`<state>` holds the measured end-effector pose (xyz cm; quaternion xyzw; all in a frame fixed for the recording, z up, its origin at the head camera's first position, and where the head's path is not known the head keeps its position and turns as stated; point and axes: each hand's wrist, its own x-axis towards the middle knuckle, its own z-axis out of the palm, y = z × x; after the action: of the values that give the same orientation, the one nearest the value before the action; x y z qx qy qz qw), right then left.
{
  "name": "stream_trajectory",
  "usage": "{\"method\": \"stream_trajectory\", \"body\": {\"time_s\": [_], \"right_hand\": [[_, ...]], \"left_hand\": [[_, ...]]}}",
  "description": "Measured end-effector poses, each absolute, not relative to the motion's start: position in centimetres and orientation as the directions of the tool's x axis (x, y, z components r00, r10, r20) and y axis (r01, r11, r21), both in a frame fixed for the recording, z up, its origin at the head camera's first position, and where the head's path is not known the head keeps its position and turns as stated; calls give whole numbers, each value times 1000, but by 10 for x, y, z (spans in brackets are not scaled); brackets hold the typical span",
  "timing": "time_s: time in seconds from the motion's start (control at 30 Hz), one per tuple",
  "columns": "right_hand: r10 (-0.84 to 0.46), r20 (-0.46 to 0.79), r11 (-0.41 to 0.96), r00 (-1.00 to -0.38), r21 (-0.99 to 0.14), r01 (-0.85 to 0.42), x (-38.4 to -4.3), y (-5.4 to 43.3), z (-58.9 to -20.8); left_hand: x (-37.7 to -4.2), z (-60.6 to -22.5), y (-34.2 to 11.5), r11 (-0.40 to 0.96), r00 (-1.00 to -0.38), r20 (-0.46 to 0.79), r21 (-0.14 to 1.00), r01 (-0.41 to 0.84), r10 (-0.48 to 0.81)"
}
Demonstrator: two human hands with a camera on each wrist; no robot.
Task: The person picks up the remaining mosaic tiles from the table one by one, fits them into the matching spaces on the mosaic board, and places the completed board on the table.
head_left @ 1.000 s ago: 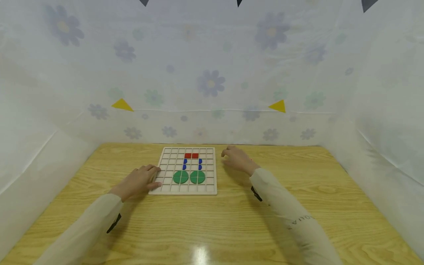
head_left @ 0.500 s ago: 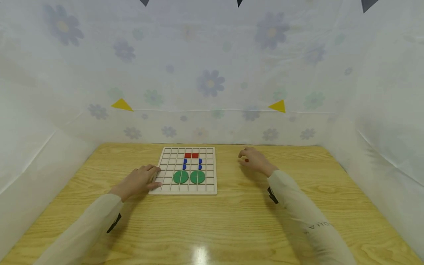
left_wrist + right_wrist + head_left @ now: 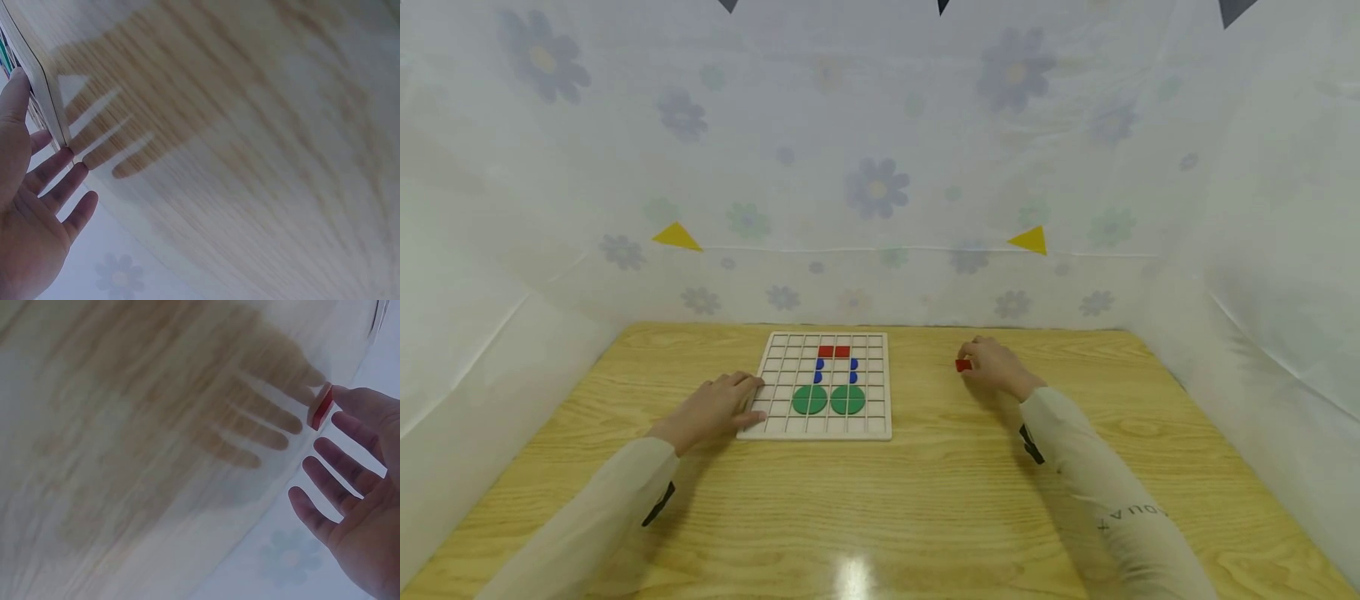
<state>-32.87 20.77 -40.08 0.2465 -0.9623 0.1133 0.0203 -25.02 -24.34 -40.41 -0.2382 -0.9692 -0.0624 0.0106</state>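
My left hand [image 3: 715,406] rests on the left edge of a light wooden grid board [image 3: 778,425], with thumb and fingertips at the rim. In the left wrist view the fingers of the left hand [image 3: 44,212] are spread beside it. On the board lie two red squares [image 3: 834,352], several small blue half-rounds [image 3: 853,378] and two green discs [image 3: 809,399]. To the right, my right hand [image 3: 995,367] is at a loose red square tile [image 3: 963,365] on the table. In the right wrist view the thumb tip touches the tile [image 3: 322,407], the index fingertip is close by, and the other fingers extend loosely.
The wooden table [image 3: 865,508] reaches back to a white cloth wall [image 3: 880,275] with a flower print. More white cloth hangs at the left and right. Two yellow triangles [image 3: 1028,241] show on the back cloth.
My right hand has moved right, away from the board, to the loose red tile, which now shows clearly by its fingertips. The left hand and the board have stayed in place.
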Motion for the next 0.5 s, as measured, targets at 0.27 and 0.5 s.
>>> {"method": "stream_trajectory", "body": {"time_s": [0.27, 0.5], "right_hand": [[-457, 79, 853, -886, -245, -462, -329, 213, -403], [-453, 68, 849, -889, -271, -454, -332, 215, -405]], "left_hand": [[-251, -404, -243, 879, -887, 46, 118, 461, 459], [-251, -405, -244, 884, -893, 38, 124, 450, 449]]}}
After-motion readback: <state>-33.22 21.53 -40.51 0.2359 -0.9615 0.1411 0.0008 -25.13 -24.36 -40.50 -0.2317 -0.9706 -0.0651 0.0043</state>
